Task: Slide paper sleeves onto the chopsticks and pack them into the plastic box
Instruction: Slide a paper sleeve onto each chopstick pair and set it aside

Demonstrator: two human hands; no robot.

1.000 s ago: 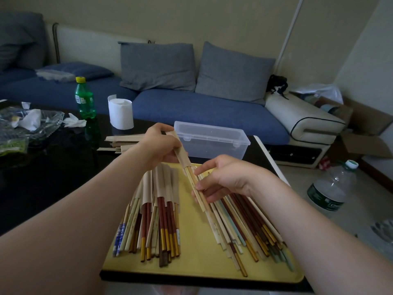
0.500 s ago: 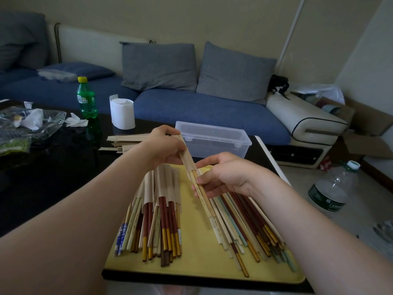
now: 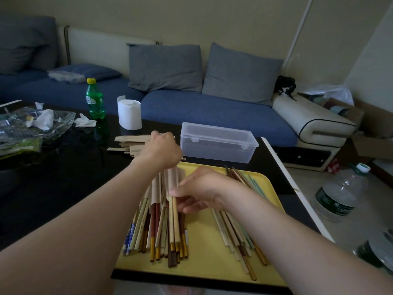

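- Closest in, the yellow tray (image 3: 204, 241) is carrying two heaps: sleeved chopsticks (image 3: 157, 231) on its left half, bare chopsticks (image 3: 236, 235) on its right.
- The right hand (image 3: 202, 190) is hovering over the tray's middle, thumb and curled fingers pinching one sleeved pair (image 3: 175, 222) on the left heap.
- The left hand (image 3: 161, 150) is reaching past the tray's far left corner onto the loose paper sleeves (image 3: 127, 143), fingers curled. Can't tell if it's gripping any.
- The plastic box (image 3: 217, 143) is sitting just behind the tray's far edge.

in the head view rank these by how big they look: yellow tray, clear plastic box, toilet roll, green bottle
1. yellow tray, largest, though it also lies nearest the camera
2. clear plastic box
3. toilet roll and green bottle look about alike, so I won't rank them
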